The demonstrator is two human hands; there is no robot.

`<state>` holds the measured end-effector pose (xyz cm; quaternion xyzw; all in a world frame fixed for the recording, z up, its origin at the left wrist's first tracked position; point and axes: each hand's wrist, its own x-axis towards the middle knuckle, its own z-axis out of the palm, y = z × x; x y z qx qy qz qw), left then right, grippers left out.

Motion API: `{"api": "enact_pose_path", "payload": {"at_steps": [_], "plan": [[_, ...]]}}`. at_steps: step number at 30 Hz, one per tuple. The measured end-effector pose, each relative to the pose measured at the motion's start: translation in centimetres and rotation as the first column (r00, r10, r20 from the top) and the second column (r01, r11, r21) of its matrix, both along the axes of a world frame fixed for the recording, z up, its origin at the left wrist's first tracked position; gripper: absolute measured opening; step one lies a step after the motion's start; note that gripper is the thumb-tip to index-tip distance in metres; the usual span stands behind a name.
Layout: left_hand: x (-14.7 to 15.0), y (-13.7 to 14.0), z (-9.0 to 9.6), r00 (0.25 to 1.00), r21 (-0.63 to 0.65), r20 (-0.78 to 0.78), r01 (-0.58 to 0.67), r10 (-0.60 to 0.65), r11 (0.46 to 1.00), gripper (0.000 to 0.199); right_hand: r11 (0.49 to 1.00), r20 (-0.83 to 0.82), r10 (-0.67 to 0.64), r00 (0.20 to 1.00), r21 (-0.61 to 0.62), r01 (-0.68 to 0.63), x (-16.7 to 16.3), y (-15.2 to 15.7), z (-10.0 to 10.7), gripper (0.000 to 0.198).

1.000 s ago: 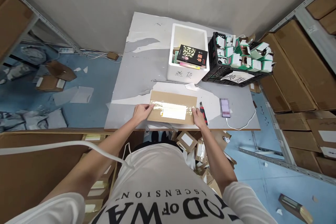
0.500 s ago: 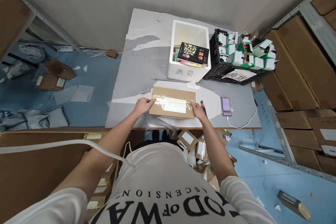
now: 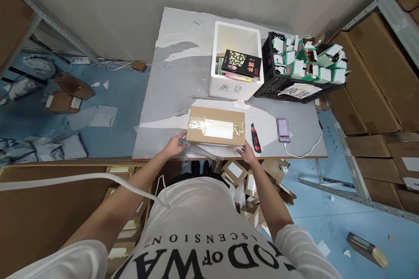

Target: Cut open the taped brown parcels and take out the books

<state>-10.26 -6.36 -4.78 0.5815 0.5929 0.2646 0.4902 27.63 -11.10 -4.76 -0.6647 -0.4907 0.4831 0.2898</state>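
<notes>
A taped cardboard box (image 3: pixel 199 113) with a white label on top lies near the table's front edge. Beside its front left corner is my left hand (image 3: pixel 175 146), fingers apart and close to the cardboard. My right hand (image 3: pixel 247 153) is at the front right corner, its fingers spread and the fingertips at the box's edge; whether they touch is hard to tell. Just right of the box lies a red and black box cutter (image 3: pixel 255 138).
Behind the box stand a white foam bin (image 3: pixel 229 89) with books and a black crate (image 3: pixel 268 83) of small green-white boxes. A phone (image 3: pixel 283 130) with a cable lies to the right. Several cardboard boxes (image 3: pixel 234 172) sit below the table (image 3: pixel 176 69).
Both hands have come off the box's sides and moved down toward its front corners, their grip loosened. The box cutter, partly covered by my right hand before, now shows fully.
</notes>
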Motion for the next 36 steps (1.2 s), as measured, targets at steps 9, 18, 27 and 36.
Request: {"api": "enact_pose_path", "payload": {"at_steps": [9, 18, 27, 36], "plan": [[1.4, 0.3, 1.9, 0.983, 0.071, -0.145, 0.125, -0.114, 0.99, 0.053, 0.997, -0.077, 0.017, 0.997, 0.072, -0.011, -1.7, 1.0, 2.6, 0.046], [2.8, 3.6, 5.0, 0.934, 0.082, -0.351, -0.046, 0.072, 0.996, 0.057, 0.999, 0.336, 0.034, 0.941, -0.028, -0.027, -1.7, 3.8, 4.8, 0.051], [3.4, 6.8, 4.1, 0.905, -0.003, -0.419, -0.072, 0.065, 0.997, 0.054, 0.992, 0.37, 0.057, 0.927, -0.126, -0.01, -1.6, 6.2, 4.7, 0.051], [2.5, 5.9, 2.3, 0.965, -0.011, -0.199, -0.177, 0.171, 0.984, 0.053, 0.987, 0.085, -0.144, 0.986, -0.065, 0.15, -0.8, 4.4, 2.7, 0.049]]}}
